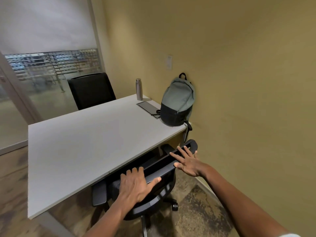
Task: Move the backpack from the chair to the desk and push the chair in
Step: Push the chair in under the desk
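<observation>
A grey-green backpack (177, 101) with a black base stands upright on the far right corner of the white desk (82, 144), leaning against the yellow wall. The black office chair (159, 183) sits at the desk's near edge, its seat mostly under the desktop. My left hand (135, 184) lies flat on the top of the chair's backrest, fingers spread. My right hand (187, 161) rests on the same backrest top further right, fingers apart. Neither hand curls around anything.
A steel bottle (139, 89) and a dark notebook with a pen (149, 107) lie on the desk beside the backpack. A second black chair (91, 90) stands behind the desk. The yellow wall (248, 100) is close on the right; a glass partition is at left.
</observation>
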The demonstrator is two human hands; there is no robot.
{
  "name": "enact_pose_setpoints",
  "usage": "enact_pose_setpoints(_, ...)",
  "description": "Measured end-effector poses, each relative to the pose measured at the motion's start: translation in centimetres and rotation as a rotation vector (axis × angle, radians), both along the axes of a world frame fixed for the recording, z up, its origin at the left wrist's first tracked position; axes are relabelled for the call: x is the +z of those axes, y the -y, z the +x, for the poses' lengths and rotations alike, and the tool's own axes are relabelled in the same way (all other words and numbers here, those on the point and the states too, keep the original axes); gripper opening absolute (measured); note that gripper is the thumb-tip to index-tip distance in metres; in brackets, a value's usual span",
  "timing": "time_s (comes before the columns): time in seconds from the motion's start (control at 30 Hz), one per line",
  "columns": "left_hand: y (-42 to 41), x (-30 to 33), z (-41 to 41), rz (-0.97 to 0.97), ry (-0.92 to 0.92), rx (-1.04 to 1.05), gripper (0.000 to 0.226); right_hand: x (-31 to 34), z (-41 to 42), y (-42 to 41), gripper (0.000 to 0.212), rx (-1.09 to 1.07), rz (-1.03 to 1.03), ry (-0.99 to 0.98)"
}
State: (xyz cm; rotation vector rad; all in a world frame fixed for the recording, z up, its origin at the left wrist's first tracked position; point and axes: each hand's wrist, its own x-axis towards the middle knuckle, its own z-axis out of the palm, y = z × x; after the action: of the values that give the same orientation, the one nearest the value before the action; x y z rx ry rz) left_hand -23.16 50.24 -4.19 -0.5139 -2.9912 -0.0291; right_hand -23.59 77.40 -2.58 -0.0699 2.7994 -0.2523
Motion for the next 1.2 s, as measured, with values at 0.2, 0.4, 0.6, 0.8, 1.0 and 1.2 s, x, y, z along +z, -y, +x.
enact_pose_setpoints(0.2,-0.2,0.0,-1.5,0.025,-0.002,0.018,0.113,-0.7,-2.0,-0.6,0.057,0.016,-0.018,-0.023)
enact_pose_setpoints(0.4,-0.6,0.0,-3.2,0.045,-0.003,0.028,0.111,-1.0,-4.0,-0.9,0.057,0.017,-0.011,-0.036)
enact_pose_setpoints(0.6,-1.0,-0.1,-4.7,0.058,-0.018,0.039,0.108,-0.7,-5.8,-1.2,0.056,0.029,-0.009,-0.041)
enact_pose_setpoints(0.8,-1.8,0.1,-6.2,0.049,-0.021,0.059,0.11,-0.5,-7.7,-1.8,0.056,0.046,-0.003,-0.041)
enact_pose_setpoints(1.0,-2.4,-0.3,-8.1,0.04,-0.006,0.076,0.112,-0.7,-9.7,-2.6,0.055,0.052,-0.016,-0.044)
enact_pose_setpoints(1.2,-3.0,-0.2,-10.0,0.021,-0.005,0.091,0.108,-0.5,-12.1,-2.9,0.054,0.063,-0.017,-0.046)
